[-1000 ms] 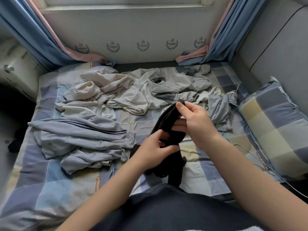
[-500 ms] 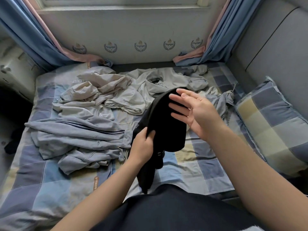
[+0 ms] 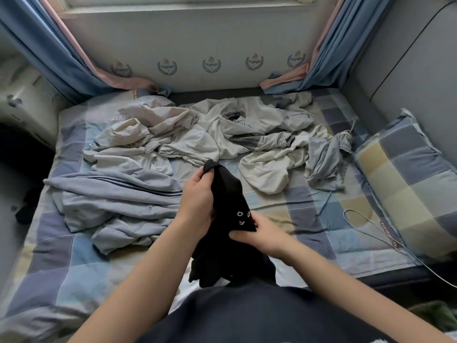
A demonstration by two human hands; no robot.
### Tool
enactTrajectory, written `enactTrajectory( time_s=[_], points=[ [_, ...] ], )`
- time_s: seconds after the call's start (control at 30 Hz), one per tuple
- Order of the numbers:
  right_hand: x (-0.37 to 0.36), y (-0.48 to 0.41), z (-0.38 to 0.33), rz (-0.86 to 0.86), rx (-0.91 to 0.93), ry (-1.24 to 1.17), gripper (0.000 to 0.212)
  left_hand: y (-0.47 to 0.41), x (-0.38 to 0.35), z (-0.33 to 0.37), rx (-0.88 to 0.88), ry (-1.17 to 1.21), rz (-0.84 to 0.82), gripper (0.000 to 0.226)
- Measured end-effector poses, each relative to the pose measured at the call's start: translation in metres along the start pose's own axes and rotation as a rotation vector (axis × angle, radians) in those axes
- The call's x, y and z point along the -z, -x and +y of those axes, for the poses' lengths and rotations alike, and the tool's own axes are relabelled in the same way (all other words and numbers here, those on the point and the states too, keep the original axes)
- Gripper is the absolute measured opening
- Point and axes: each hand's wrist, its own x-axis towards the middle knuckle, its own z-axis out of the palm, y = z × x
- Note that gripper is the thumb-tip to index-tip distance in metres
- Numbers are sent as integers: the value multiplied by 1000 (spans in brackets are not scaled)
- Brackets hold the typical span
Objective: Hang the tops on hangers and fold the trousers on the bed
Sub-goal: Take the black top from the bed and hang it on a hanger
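Black garment (image 3: 228,191) gripped by left hand (image 3: 197,201) + right hand (image 3: 263,237); grey clothes heap (image 3: 197,134) behind, pillow (image 3: 408,174) rt.

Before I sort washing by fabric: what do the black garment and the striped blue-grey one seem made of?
The black garment: soft matte knit, probably cotton jersey; it hangs limp. The striped blue-grey garment: thicker matte knit, perhaps sweatshirt fabric; broad rounded folds.

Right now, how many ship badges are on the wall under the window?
5. Ship badges run along the wall: far-left one beside the blue curtain, three in the middle, far-right one. Curtains may hide more.
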Motion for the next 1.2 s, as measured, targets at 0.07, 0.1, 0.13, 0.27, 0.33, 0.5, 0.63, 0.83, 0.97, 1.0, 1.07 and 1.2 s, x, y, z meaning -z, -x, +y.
enactTrajectory(
  time_s=[0.07,0.1,0.13,0.27,0.33,0.5,0.63,0.83,0.97,1.0,1.07,1.2],
  points=[
    [-5,-6,7,56,25,160,7,0,-2,8,-4,47,-8,23],
    [-3,-9,9,99,32,204,11,-2,-2,11,-15,57,4,23],
    [1,-13,9,131,37,208,16,-4,0,15,-22,68,21,23],
    [25,-17,2,266,46,34,33,-15,18,23,-5,47,54,19],
    [33,-18,-5,350,28,-147,33,-15,25,20,0,-125,31,27],
    [46,-24,-29,417,17,-486,23,3,22,-14,40,-431,-135,35],
    [53,-17,-49,363,77,-620,23,14,15,-46,44,-643,-388,45],
    [68,-8,-65,298,82,-720,32,-1,8,-56,-192,-808,-268,10],
    [83,-12,-53,400,93,-856,25,-3,8,-54,-179,-515,-146,18],
    [85,-13,-47,419,77,-844,21,-3,7,-52,-173,-434,-105,20],
    [87,-15,-31,462,7,-795,20,-4,8,-44,-209,-336,-29,25],
    [86,-12,-3,530,-134,-629,17,-9,11,-21,-325,-413,-7,46]
  ],
)
